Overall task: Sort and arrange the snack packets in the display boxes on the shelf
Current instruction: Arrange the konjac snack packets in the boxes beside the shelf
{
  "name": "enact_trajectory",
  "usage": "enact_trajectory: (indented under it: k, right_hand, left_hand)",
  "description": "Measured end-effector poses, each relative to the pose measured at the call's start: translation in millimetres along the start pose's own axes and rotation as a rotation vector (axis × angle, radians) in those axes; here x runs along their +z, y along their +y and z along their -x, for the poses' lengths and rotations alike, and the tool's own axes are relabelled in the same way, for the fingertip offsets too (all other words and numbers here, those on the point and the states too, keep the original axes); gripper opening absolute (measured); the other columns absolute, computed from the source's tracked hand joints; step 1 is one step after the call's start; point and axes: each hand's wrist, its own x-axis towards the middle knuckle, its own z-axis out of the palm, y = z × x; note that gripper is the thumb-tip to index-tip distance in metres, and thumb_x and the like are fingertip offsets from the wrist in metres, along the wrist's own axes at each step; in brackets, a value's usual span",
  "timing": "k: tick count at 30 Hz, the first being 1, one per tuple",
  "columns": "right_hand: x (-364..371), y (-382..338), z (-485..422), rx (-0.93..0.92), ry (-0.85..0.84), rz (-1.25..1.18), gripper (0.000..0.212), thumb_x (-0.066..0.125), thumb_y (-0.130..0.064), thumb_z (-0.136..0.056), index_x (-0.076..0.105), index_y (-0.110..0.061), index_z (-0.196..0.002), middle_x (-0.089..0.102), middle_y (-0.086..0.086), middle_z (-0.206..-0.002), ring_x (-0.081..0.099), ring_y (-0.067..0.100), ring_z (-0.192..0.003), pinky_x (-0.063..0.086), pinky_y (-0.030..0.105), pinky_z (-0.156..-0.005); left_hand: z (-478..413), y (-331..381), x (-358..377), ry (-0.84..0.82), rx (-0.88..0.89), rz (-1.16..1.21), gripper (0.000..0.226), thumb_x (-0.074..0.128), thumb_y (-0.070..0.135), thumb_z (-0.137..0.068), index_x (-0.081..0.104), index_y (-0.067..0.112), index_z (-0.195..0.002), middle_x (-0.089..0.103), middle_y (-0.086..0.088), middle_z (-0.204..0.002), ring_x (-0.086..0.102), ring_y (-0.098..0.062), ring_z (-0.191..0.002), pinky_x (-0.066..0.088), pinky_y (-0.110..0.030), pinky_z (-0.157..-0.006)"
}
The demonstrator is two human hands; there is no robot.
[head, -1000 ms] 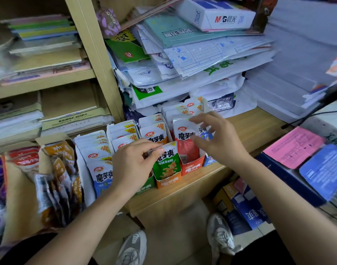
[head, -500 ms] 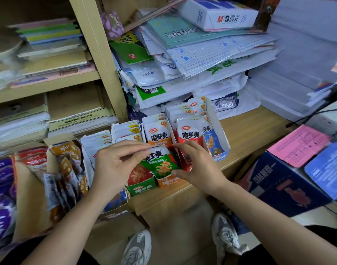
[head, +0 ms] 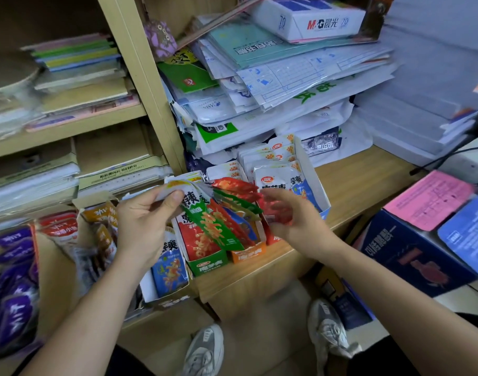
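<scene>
1. Head view: left hand [head: 142, 221], pinching their tops, has lifted a mixed fan of snack packets [head: 213, 213] from the display boxes [head: 208, 264] at the shelf's [head: 354, 180] front edge.
2. Right hand [head: 294, 221] at its red end; grip unclear.
3. Sorting by colour can probably begin.

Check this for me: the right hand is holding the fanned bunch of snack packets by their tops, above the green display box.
Wrong hand. The head view shows the left hand pinching the fanned bunch of snack packets by their tops, above the green display box.
</scene>
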Motion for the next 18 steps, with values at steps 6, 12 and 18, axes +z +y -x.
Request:
enact_trajectory:
  k: [6,12,18]
  right_hand:
    - [-13.6,-33.2,13.9,0.02,0.02,-0.342,0.052,0.067,-0.029,-0.086,0.057,-0.031,-0.136,0.062,-0.012,-0.134,0.061,0.004,-0.118,0.054,0.026,-0.09]
    - [5.1,-46.1,28.5,-0.092,-0.174,-0.131,0.094,0.077,-0.058,-0.07,0.039,-0.028,-0.151,0.049,-0.007,-0.147,0.048,0.004,-0.135,0.042,0.025,-0.11]
    - [9.5,-45.9,31.4,0.1,-0.166,-0.189,0.092,0.087,-0.031,-0.075,0.036,-0.023,-0.151,0.063,-0.006,-0.133,0.064,0.01,-0.118,0.052,0.04,-0.102]
  left_hand:
    - [-1.3,-2.8,1.6,-0.028,-0.119,0.153,0.047,0.091,0.056,-0.053,0.081,0.026,-0.088,0.075,0.008,-0.085,0.067,-0.008,-0.081,0.057,-0.023,-0.066]
    - [6.8,4.8,26.2,-0.007,-0.129,0.107,0.014,0.072,0.026,-0.072,0.082,0.031,-0.082,0.076,0.01,-0.079,0.068,-0.003,-0.075,0.054,-0.021,-0.06]
    - [10.2,-0.3,53.5,0.062,0.064,-0.201,0.01,0.079,0.025,-0.085,0.08,0.035,-0.085,0.075,-0.007,-0.077,0.062,-0.012,-0.074,0.054,-0.04,-0.062]
